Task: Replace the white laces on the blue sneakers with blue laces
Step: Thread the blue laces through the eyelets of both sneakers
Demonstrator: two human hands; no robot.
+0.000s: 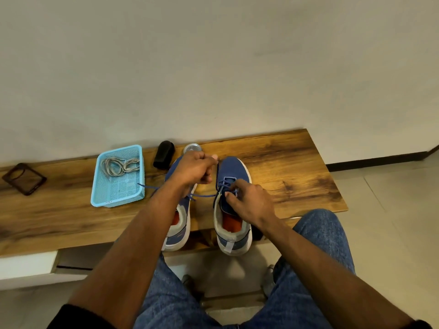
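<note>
Head view: right hand [251, 205] fingertips [229, 195] pinch the blue lace [204, 195] at the right sneaker's [234, 205] eyelets; left hand [193, 170] is clenched on the lace's other run, raised. Both sneakers stand at the bench's [297, 167] near edge, left sneaker [181, 224] alongside. White laces [118, 166] lie in the blue basket [118, 198] further left.

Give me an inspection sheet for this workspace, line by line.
Surface: wooden bench, against a white wall.
Job's things: two blue sneakers; blue lace partly threaded in the right one; white laces in the blue basket.
Clutter: black case, metal tin, dark phone case.
Grippers: left hand pulls a lace end; right hand pinches lace at the eyelets.
Cables: nothing seen.
Surroundings: tiled floor, jeans-clad knees.
</note>
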